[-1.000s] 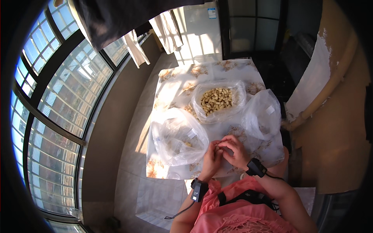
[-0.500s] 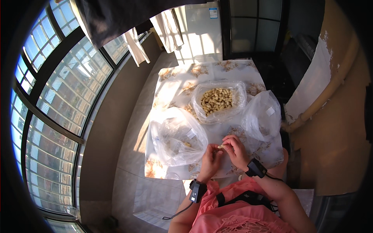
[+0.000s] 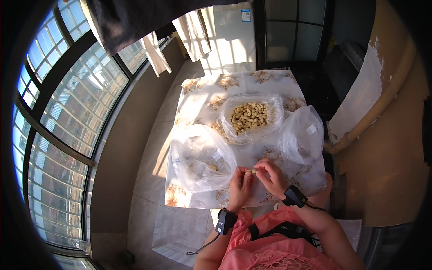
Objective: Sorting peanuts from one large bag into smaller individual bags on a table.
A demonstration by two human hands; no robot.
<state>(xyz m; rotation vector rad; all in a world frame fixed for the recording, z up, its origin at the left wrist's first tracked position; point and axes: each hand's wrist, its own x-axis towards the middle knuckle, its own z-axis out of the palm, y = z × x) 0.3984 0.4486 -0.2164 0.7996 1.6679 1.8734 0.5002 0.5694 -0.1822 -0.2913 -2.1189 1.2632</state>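
Observation:
Near the front of the table, my left hand (image 3: 240, 186) and my right hand (image 3: 271, 177) meet fingertip to fingertip. Between them they pinch one pale peanut (image 3: 251, 171), partly covered by the fingers. Just left of my left hand lies an opened clear plastic bag (image 3: 184, 173) with a small pale piece (image 3: 213, 167) inside, perhaps peanut or shell. Beyond my hands, a bag-lined container (image 3: 277, 121) is heaped with unshelled peanuts (image 3: 248, 118). A third plastic bag (image 3: 302, 139) stands open to the right of my right hand; its contents are unclear.
A floral cloth (image 3: 198, 108) covers the table under everything. Barred windows (image 3: 81, 99) run along the left above a low wall. A pipe (image 3: 382, 110) slants along the wall at the right, and a dark cloth (image 3: 135, 22) hangs at the upper left.
Both hands have shifted slightly, the left one a little left and lower. The peanut stays pinched between them and sits slightly left of where it was.

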